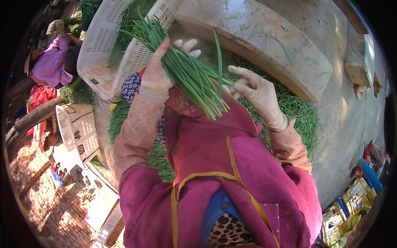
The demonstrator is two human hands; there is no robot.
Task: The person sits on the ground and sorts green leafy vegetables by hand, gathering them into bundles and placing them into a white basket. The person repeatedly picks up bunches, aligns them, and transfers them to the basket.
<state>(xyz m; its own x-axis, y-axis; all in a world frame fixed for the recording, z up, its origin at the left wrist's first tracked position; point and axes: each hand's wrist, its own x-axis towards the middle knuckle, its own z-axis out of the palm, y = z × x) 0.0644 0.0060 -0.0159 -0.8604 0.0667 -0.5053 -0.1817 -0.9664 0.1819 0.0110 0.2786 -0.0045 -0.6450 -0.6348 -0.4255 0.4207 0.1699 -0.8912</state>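
My left hand [156, 69], in a pale glove with the thumb uncovered, is closed round a bundle of long green leafy stalks, like garlic chives [192, 74]. The bundle slants over my lap, its pale cut ends towards the lower right and its leaf tips at a white crate. My right hand [256, 90], in a pale rubber glove, is beside the bundle to the right, fingers bent and index finger stretched out. One loose blade [219, 62] stands up between bundle and right hand; whether the fingers touch any stalk I cannot tell. My red apron [204, 148] lies beneath.
A white slatted plastic crate [99, 52] with greens stands at the upper left, another crate [82, 131] below it. A long stone slab [263, 37] with scattered blades lies ahead. Heaped greens [301, 124] surround me on the concrete floor. A person [52, 65] in purple handles greens at far left.
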